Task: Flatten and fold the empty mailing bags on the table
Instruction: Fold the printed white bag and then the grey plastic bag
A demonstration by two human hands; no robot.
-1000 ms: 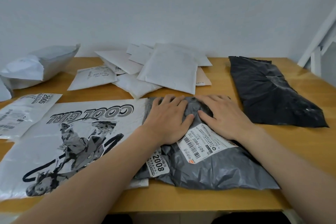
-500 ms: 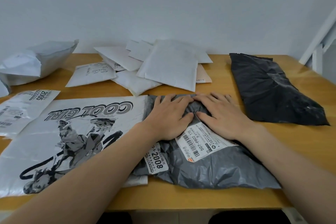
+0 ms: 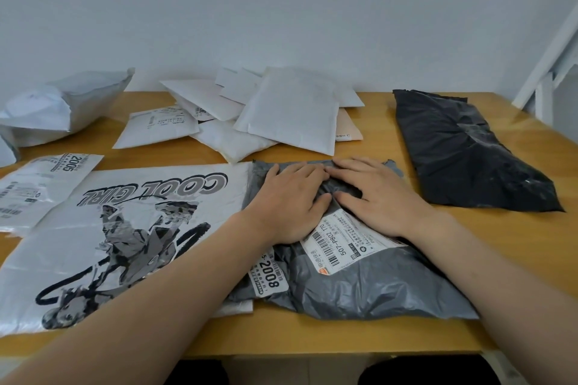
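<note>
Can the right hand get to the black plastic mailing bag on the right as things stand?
Probably yes. The right hand lies flat on the grey plastic mailing bag, holding nothing. The black plastic mailing bag lies just to its right, with only bare wooden table between.

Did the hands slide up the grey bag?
Yes. Both hands, left hand and right hand, slid away from the person along the grey bag, uncovering more of its label.

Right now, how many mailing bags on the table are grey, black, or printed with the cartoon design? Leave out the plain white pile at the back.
Grey mailing bag, under both hands: 1
Black mailing bag: 1
White COOL GIRL cartoon bag: 1
Total: 3
</note>
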